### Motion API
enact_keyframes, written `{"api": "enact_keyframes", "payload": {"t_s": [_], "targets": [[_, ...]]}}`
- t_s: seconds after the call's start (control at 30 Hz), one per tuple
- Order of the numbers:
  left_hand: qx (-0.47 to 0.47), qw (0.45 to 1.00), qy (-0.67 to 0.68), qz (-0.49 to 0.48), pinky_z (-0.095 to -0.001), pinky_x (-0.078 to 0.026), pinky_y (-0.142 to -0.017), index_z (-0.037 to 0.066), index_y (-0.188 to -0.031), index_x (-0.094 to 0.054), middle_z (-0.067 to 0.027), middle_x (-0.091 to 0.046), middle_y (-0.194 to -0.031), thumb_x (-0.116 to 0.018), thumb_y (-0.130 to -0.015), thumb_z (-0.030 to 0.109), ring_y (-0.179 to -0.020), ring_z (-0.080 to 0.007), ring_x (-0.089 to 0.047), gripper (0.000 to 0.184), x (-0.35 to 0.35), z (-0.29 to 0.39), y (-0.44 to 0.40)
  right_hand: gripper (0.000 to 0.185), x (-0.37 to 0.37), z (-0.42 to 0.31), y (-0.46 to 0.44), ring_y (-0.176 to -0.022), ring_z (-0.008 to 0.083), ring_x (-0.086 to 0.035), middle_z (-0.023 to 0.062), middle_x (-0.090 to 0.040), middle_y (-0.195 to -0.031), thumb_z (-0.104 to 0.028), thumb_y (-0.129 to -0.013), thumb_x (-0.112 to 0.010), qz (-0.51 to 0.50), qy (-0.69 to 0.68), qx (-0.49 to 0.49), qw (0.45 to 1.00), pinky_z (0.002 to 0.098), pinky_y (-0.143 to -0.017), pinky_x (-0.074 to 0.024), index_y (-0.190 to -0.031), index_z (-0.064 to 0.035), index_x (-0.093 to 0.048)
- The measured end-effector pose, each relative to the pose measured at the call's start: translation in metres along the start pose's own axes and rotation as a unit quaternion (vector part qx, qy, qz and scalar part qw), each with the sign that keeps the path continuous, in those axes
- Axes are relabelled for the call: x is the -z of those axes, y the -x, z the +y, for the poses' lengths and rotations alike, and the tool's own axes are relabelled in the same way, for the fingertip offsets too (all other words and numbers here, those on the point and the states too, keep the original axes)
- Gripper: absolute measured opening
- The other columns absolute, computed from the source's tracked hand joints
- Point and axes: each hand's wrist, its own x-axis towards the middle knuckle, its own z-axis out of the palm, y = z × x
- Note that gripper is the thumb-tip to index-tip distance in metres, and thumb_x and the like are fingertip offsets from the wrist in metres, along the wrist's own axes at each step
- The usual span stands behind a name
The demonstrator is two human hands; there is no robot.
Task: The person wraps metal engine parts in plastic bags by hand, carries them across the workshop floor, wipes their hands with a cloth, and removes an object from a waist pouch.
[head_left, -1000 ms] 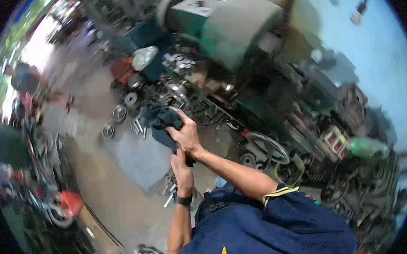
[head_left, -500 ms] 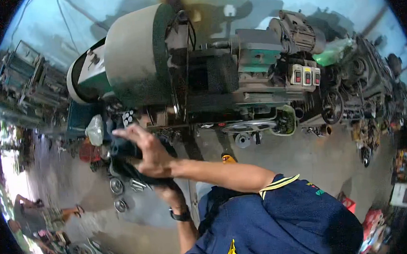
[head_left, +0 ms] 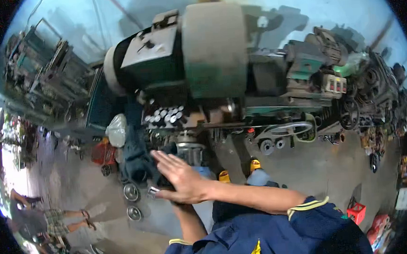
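My right hand (head_left: 181, 179) reaches across to the left, its fingers stretched out and the thumb apart, with nothing seen in its grasp. It covers my left hand, of which only the forearm (head_left: 190, 223) shows below. Just beyond the fingertips is a dark cloth (head_left: 135, 152), hanging in folds beside the machine; whether either hand touches it I cannot tell. Beneath the machine, past my right hand, stands a round metal part (head_left: 190, 151). Two round metal parts lie on the floor to the left, the nearer one (head_left: 134, 213) below the other.
A large green-and-grey machine (head_left: 215, 51) fills the front. On its ledge sit several short metal cylinders (head_left: 165, 116). A white plastic bag (head_left: 117, 131) and a red basket (head_left: 103, 153) are at left. Another person (head_left: 37, 223) is at far left. A red crate (head_left: 356, 213) stands at right.
The view has swung left, so the machine sits further right. My right hand has straightened its fingers and drawn nearer my body. The dark cloth now shows hanging beyond it.
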Motion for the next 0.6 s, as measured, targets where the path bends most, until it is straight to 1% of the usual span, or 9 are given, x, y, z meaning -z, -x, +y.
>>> {"api": "enact_keyframes", "payload": {"t_s": [0.1, 0.13, 0.17, 0.23, 0.3, 0.43, 0.47, 0.57, 0.6], "targets": [[-0.023, 0.999, -0.049, -0.002, -0.0439, -0.037, -0.101, 0.001, -0.142, -0.023, -0.0172, -0.04, -0.136, -0.056, -0.088, 0.038, -0.12, -0.0281, -0.045, 0.073, 0.014, -0.012, -0.036, 0.069, 0.01, 0.003, 0.008, -0.129, 0.0358, -0.041, 0.0249, -0.042, -0.137, -0.042, -0.081, -0.065, -0.011, -0.092, -0.042, 0.995, 0.0402, -0.107, -0.0335, -0.124, 0.01, -0.048], [-0.034, 0.997, -0.067, -0.007, -0.044, -0.037, -0.101, 0.001, -0.142, -0.024, -0.0173, -0.041, -0.135, -0.057, -0.088, 0.039, -0.12, -0.0282, -0.045, 0.073, 0.015, -0.016, -0.05, 0.07, 0.023, 0.007, 0.005, -0.117, 0.0383, -0.052, 0.0278, -0.051, -0.126, -0.042, -0.082, -0.061, -0.002, -0.124, -0.042, 0.991, 0.0403, -0.1, -0.0409, -0.123, 0.0129, -0.048], [-0.05, 0.995, -0.088, -0.012, -0.044, -0.037, -0.101, 0.001, -0.142, -0.024, -0.0175, -0.041, -0.135, -0.057, -0.087, 0.039, -0.119, -0.0284, -0.045, 0.074, 0.015, -0.019, -0.066, 0.062, 0.04, 0.014, -0.001, -0.105, 0.0312, -0.061, 0.0238, -0.06, -0.117, -0.035, -0.083, -0.064, -0.038, -0.181, -0.077, 0.98, 0.0374, -0.091, -0.0476, -0.124, 0.0093, -0.048], [-0.09, 0.986, -0.135, -0.025, -0.0441, -0.037, -0.101, 0.001, -0.141, -0.026, -0.0178, -0.042, -0.134, -0.059, -0.086, 0.04, -0.119, -0.0286, -0.046, 0.075, 0.01, -0.025, -0.106, 0.055, 0.062, 0.02, -0.003, -0.097, 0.0212, -0.064, 0.0182, -0.064, -0.11, -0.024, -0.085, -0.067, -0.037, -0.468, -0.232, 0.852, 0.0325, -0.085, -0.0508, -0.127, 0.0052, -0.047], [-0.14, 0.972, -0.183, -0.049, -0.0442, -0.037, -0.101, 0.001, -0.141, -0.027, -0.0181, -0.042, -0.133, -0.06, -0.085, 0.042, -0.118, -0.0288, -0.046, 0.076, -0.002, -0.03, -0.152, 0.05, 0.071, 0.025, 0.005, -0.093, 0.0183, -0.064, 0.0157, -0.062, -0.113, -0.013, -0.09, -0.059, 0.003, -0.373, -0.203, 0.905, 0.0323, -0.085, -0.0509, -0.134, 0.0018, -0.039], [-0.173, 0.926, -0.312, -0.12, -0.0465, -0.036, -0.101, -0.001, -0.141, -0.027, -0.0248, -0.04, -0.135, -0.069, -0.077, 0.043, -0.12, -0.0332, -0.045, 0.088, -0.059, -0.022, -0.231, 0.035, 0.074, 0.05, 0.034, -0.083, 0.0178, -0.066, 0.014, -0.066, -0.103, -0.012, -0.091, -0.06, 0.16, -0.383, -0.266, 0.87, 0.0286, -0.076, -0.0524, -0.12, 0.0045, -0.051], [-0.16, 0.878, -0.434, -0.124, -0.0459, -0.034, -0.103, -0.005, -0.14, -0.027, -0.0298, -0.034, -0.138, -0.074, -0.073, 0.042, -0.125, -0.0361, -0.04, 0.094, -0.085, -0.003, -0.217, 0.029, 0.078, 0.054, 0.042, -0.08, 0.0175, -0.066, 0.0135, -0.067, -0.099, -0.01, -0.091, -0.06, 0.189, -0.367, -0.276, 0.868, 0.0282, -0.074, -0.0524, -0.115, 0.0048, -0.054], [-0.212, 0.672, -0.702, -0.106, -0.0396, -0.032, -0.105, -0.01, -0.134, -0.033, -0.035, -0.031, -0.139, -0.077, -0.072, 0.033, -0.131, -0.0392, -0.032, 0.087, -0.111, 0.018, -0.172, 0.046, 0.102, 0.067, 0.073, -0.085, 0.0229, -0.067, 0.0171, -0.065, -0.102, -0.036, -0.096, -0.048, 0.246, -0.399, -0.286, 0.836, 0.0326, -0.078, -0.0529, -0.118, 0.0044, -0.053], [-0.261, 0.721, -0.627, -0.138, -0.0405, -0.032, -0.104, -0.008, -0.134, -0.035, -0.0329, -0.033, -0.138, -0.075, -0.075, 0.028, -0.13, -0.0388, -0.034, 0.08, -0.114, 0.024, -0.156, 0.066, 0.11, 0.073, 0.086, -0.1, 0.0302, -0.063, 0.0207, -0.061, -0.114, -0.054, -0.096, -0.034, 0.265, -0.49, -0.296, 0.776, 0.0383, -0.087, -0.0503, -0.124, 0.004, -0.049]]}}
